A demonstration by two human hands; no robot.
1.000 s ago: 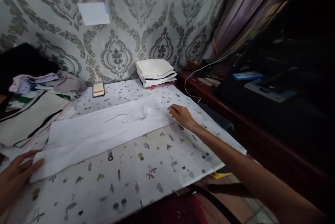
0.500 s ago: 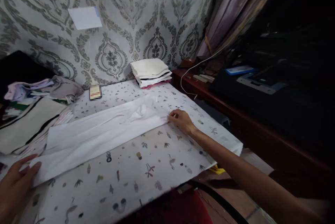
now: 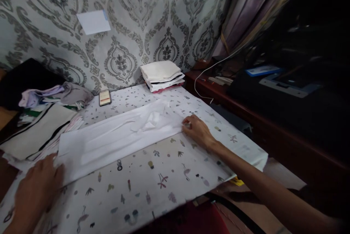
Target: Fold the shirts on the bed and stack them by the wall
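A white garment [image 3: 109, 141], folded into a long strip, lies across the patterned tablecloth [image 3: 142, 183], with a crumpled bunch toward its right end. My right hand [image 3: 198, 130] is closed at that end, fingertips pinching the cloth's near corner. At the strip's left end, my left hand [image 3: 39, 184] touches the edge from the near side. Motion blurs its fingers, so their grip cannot be made out.
A folded stack of clothes [image 3: 162, 75] stands at the back against the wall. On the left is a pile of clothes [image 3: 41, 128]. A phone-sized object [image 3: 105, 98] lies near the wall. A dark red desk [image 3: 246, 117] with a white cable [image 3: 195, 84] borders the right.
The left hand has turned from a side-on grip at the garment's corner to lying more over its left edge. The right hand keeps its hold. The view has shifted slightly.
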